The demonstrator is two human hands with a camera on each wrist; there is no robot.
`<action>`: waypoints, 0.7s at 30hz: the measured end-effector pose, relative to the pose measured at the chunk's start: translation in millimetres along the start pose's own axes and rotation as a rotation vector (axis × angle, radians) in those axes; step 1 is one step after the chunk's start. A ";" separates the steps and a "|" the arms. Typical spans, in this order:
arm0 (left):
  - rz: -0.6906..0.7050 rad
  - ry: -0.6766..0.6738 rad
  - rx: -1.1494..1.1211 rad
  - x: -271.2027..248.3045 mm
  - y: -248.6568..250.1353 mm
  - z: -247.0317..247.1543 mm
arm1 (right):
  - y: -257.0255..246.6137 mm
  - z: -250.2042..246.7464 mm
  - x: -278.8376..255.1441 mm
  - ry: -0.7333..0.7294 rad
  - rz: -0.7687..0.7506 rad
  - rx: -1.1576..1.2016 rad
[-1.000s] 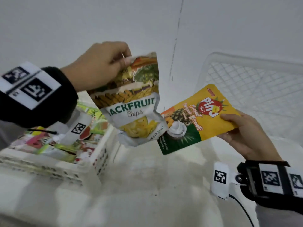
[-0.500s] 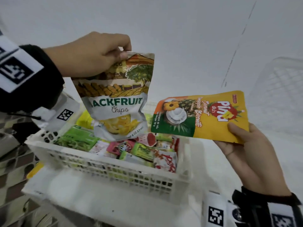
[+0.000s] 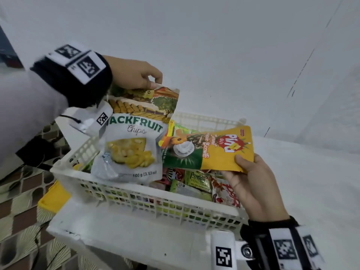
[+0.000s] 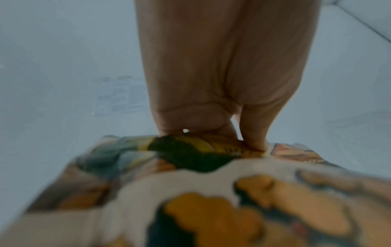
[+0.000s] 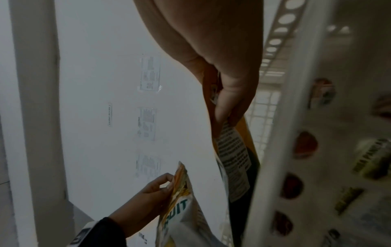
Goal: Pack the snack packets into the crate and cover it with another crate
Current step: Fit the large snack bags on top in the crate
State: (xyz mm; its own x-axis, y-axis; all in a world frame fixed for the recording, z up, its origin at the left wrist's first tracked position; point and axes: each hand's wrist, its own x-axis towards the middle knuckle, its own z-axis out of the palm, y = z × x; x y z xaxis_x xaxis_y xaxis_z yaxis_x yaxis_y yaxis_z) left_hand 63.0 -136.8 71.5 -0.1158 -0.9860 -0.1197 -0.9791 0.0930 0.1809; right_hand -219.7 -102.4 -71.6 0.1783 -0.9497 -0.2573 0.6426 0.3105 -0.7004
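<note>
A white perforated crate (image 3: 120, 193) sits on a white worktop (image 3: 303, 172), already holding a jumble of small snack packets (image 3: 196, 181). Over the crate's left half, the left hand (image 3: 136, 75) pinches the top edge of a jackfruit chips bag (image 3: 132, 145) between thumb and fingers, so the bag hangs upright with its bottom at about the level of the crate's near rim. The left wrist view shows the same pinch on the bag's printed top (image 4: 203, 150), though the print there is too blurred to read. Over the crate's right half, the right hand (image 3: 251, 184) grips one end of a yellow pineapple biscuit packet (image 3: 212, 151), thumb on its face (fingers underneath), holding it roughly level above the packets inside. Its far end just overlaps the chips bag's right edge; whether they touch is hard to say. Left of the crate, beyond the worktop's edge, lies a patterned floor (image 3: 21, 211) with a yellow object (image 3: 52, 197) partly tucked under the crate's corner.
</note>
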 end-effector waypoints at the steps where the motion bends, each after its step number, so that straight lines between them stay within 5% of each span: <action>1: 0.000 -0.021 0.021 10.5 -5.9 5.8 | 3.2 0.3 3.2 0.007 0.010 0.010; 8: -0.013 -0.171 0.162 78.8 -35.9 58.3 | 15.1 -7.6 17.0 0.112 -0.017 -0.122; 14: -0.045 -0.320 0.236 108.6 -44.7 95.3 | 25.2 -10.0 15.9 0.249 -0.315 -0.801; 21: -0.030 -0.296 0.207 108.2 -50.8 99.3 | 28.0 -10.3 20.5 0.276 -0.433 -1.338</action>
State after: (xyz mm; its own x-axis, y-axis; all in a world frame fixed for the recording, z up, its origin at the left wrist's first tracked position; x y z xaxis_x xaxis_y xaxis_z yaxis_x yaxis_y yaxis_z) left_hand 83.6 -234.5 -47.6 -0.1005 -0.9087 -0.4051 -0.9924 0.1206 -0.0244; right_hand -205.8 -112.8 -103.4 -0.0941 -0.9878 0.1242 -0.5924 -0.0448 -0.8044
